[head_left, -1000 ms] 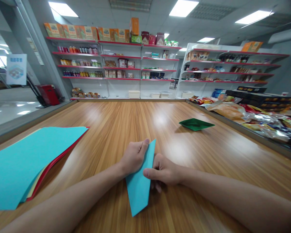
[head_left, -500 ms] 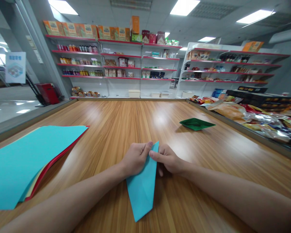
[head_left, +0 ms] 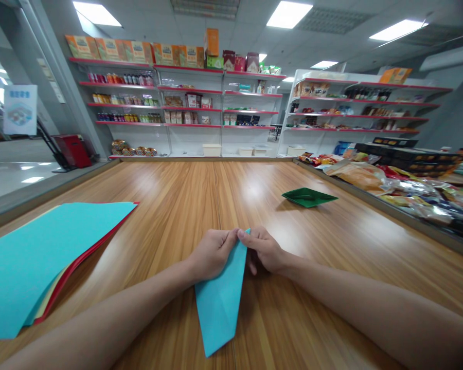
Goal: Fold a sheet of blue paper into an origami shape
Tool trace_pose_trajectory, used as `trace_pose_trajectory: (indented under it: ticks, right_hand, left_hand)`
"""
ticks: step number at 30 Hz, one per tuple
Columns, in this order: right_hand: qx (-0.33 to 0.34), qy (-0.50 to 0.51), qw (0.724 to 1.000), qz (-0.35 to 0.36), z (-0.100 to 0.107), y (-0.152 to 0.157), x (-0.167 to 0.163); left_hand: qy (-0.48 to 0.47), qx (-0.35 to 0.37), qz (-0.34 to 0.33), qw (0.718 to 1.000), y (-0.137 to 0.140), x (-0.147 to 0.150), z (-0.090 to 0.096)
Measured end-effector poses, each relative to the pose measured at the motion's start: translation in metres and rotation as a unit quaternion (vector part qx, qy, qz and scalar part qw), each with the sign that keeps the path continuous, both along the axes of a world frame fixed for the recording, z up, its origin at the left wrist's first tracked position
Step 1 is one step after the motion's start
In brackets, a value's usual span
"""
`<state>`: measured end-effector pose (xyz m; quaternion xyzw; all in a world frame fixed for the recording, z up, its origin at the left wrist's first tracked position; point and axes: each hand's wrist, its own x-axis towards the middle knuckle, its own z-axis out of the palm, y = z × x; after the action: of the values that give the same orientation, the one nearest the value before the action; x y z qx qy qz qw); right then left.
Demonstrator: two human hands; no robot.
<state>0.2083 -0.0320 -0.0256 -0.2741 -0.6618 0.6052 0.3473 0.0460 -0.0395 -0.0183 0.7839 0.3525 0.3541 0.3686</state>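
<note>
A folded sheet of light blue paper (head_left: 221, 308) is held between my two hands, its wide, slanted end pointing toward me. My left hand (head_left: 213, 253) grips the paper's upper left edge, with the thumb on top near the tip. On the other side, my right hand (head_left: 265, 249) pinches the narrow far tip between thumb and curled fingers. Both thumbs meet close to that tip. The fingers under the paper are partly hidden.
A stack of coloured sheets (head_left: 54, 252), light blue on top with cream and red below, lies on the wooden table (head_left: 170, 205) at left. A folded green paper piece (head_left: 309, 197) rests at right. Beyond the right edge lie packaged snacks (head_left: 401, 190); stocked shelves (head_left: 193, 108) stand behind.
My thumbs have come closer together at the paper's tip, and my right thumb has slid up toward it. The whole view has shifted slightly.
</note>
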Motion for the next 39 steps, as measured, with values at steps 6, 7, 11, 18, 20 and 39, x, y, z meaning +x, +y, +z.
trace_pose_trajectory:
  ticks: [6, 7, 11, 18, 20, 39]
  right_hand:
    - [0.007, 0.013, 0.999, -0.041, -0.0042, 0.0031, 0.0003]
    - [0.003, 0.015, 0.999, -0.049, -0.0047, 0.0035, 0.0002]
    - [-0.024, 0.025, 0.999, -0.042, -0.0052, 0.0035, -0.0007]
    - [-0.038, 0.017, 0.995, -0.092, -0.0029, 0.0025, -0.0026]
    - [-0.037, 0.01, 0.994, -0.106, -0.0025, 0.0028, -0.0032]
    - [0.042, -0.048, 0.984, -0.166, -0.0016, -0.0032, -0.0042]
  left_hand:
    - [-0.012, -0.03, -0.041, 0.999, -0.0002, -0.001, -0.0003]
    - [-0.01, -0.031, -0.04, 0.999, -0.0002, -0.0012, -0.0003]
    - [-0.005, -0.035, -0.03, 0.999, 0.0008, -0.002, -0.0003]
    - [-0.016, -0.04, -0.066, 0.997, 0.0033, -0.0029, -0.0031]
    - [-0.008, -0.033, -0.059, 0.998, 0.0029, -0.0026, -0.0032]
    - [0.04, -0.002, -0.019, 0.999, 0.0001, -0.0016, -0.0009]
